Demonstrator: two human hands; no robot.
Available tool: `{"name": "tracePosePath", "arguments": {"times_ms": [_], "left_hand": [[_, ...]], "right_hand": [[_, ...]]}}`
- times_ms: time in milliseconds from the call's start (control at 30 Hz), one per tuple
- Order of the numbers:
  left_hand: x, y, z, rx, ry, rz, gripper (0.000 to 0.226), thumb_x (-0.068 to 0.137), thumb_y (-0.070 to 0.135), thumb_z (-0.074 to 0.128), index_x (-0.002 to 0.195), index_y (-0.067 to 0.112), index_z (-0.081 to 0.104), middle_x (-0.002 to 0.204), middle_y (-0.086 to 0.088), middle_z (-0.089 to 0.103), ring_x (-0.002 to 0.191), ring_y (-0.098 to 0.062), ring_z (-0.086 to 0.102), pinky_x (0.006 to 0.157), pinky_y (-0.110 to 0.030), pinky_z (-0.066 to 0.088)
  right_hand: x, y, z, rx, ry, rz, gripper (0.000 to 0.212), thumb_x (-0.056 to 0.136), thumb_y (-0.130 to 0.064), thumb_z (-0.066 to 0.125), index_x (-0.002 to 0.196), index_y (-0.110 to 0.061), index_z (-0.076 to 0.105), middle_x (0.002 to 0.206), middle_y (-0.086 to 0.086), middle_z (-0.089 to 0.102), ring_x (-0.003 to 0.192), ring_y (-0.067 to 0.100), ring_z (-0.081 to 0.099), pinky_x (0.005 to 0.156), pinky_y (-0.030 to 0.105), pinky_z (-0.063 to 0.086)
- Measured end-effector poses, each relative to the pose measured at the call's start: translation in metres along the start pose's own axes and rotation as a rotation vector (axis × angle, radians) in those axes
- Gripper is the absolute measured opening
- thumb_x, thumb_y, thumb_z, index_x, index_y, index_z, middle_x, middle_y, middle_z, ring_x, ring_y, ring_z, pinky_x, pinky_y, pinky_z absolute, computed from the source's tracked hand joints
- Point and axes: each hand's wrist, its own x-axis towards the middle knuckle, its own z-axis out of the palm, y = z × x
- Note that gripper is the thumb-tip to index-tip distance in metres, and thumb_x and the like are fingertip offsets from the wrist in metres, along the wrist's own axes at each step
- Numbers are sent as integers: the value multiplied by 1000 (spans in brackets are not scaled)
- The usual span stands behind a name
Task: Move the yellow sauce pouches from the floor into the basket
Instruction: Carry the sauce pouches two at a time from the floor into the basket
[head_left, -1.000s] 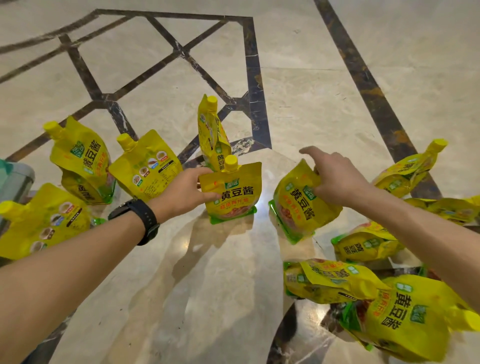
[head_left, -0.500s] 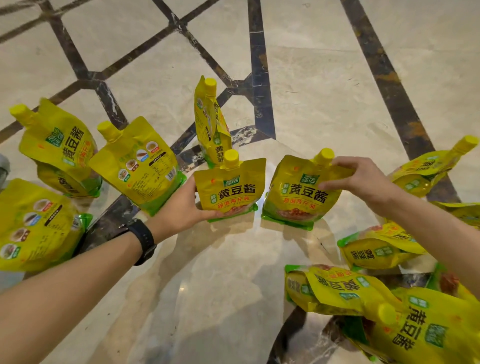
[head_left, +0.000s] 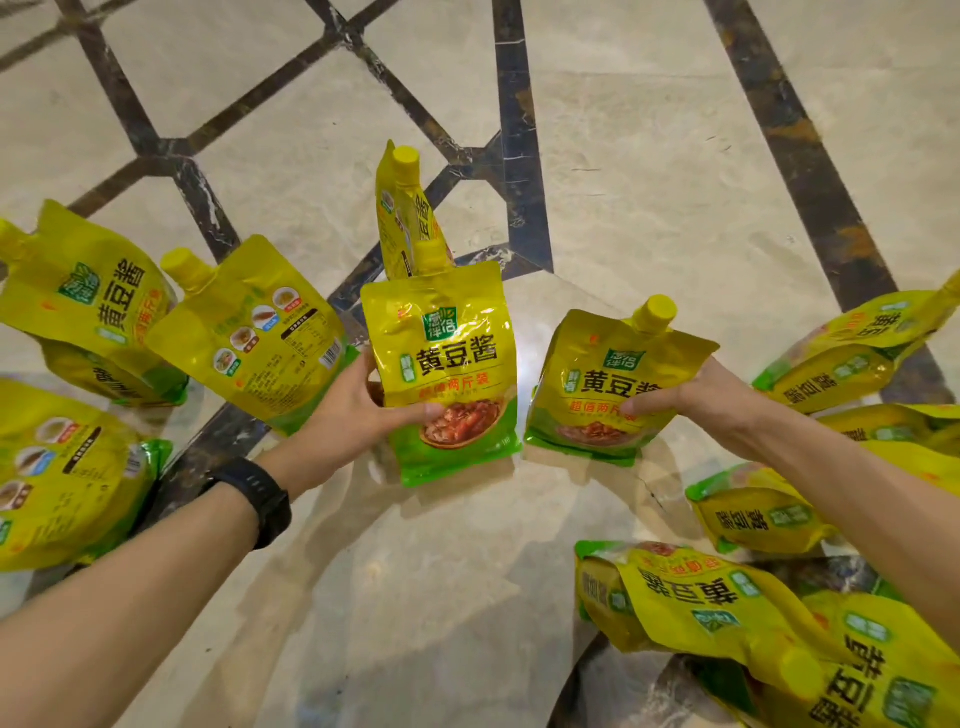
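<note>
two upright pouches: left hand (head_left: 358, 410) grips centre pouch (head_left: 441, 364), right hand (head_left: 691, 397) grips right pouch (head_left: 602, 384).

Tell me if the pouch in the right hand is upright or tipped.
Upright, leaning slightly: the pouch has its cap up and green base down, gripped at its edge by the right hand.

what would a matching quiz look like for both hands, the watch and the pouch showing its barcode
1 left hand
2 right hand
3 watch
4 barcode pouch

a strapped on the left forearm
b back side faces the camera
c grips the middle pouch
d grips the pouch right of it

Pairs: 1-c, 2-d, 3-a, 4-b
</note>
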Motion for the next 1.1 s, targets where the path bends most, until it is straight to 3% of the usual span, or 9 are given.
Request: {"name": "tracePosePath", "arguments": {"times_ms": [200,267,367,467,600,733,833,967,1100], "left_hand": [[-21,-27,-7,-68,-86,-249,59,81,20,78,132,32,52,119,4,73,92,-11,75,56,-20,54],[-26,-34,-7,-85,-45,-291,59,78,29,83,128,37,54,118,5,73,100,-17,73,57,-25,56],[-28,-36,-6,-114,-27,-311,71,65,43,91,126,35,56,112,12,75,102,-16,73,79,-43,61],[-29,-35,-4,-103,-29,-320,69,70,37,87,129,36,52,114,14,74,105,-13,72,77,-39,61],[-30,-35,-9,-101,-61,-337,105,41,55,95,135,38,50,122,12,71,105,-9,71,72,-37,62],[-27,-36,-13,-109,-89,-353,106,41,55,95,136,40,50,124,11,70,106,-7,70,72,-33,60],[-27,-35,-14,-123,-122,-364,97,50,48,92,136,40,50,124,12,71,111,-11,69,87,-44,59],[-24,-31,-13,-198,-162,-383,79,72,18,86,139,36,48,124,3,72,107,-17,72,83,-41,59],[-26,-32,-7,-263,-106,-402,81,73,7,83,141,31,45,121,1,73,104,-18,73,75,-33,62]], "right_hand": [[1,-3,1,-19,16,-39,54,70,4,81,117,-18,67,108,-2,76,101,13,71,84,28,53],[1,-11,1,-38,-4,-45,50,71,5,81,111,-22,67,102,-6,77,94,7,72,78,23,53],[3,-23,3,-68,-74,-28,48,73,5,79,111,-23,67,101,-6,77,93,7,73,83,30,54],[8,-27,12,-101,-185,35,52,73,0,80,120,-18,66,109,2,76,102,21,72,91,43,55],[17,-14,36,-69,-217,158,56,72,-14,83,123,-22,63,112,1,75,105,25,71,97,48,53],[26,7,43,42,-248,296,81,60,-17,91,130,-31,53,117,0,73,108,26,70,96,56,52],[25,17,43,117,-228,338,76,60,-18,86,130,-20,58,114,5,75,106,26,70,96,49,54],[19,24,53,255,-245,371,53,73,-9,76,124,-11,63,109,10,76,91,26,74,78,38,61],[23,26,56,275,-244,333,71,66,-8,83,130,-17,55,119,9,72,108,31,70,95,49,54]]}}
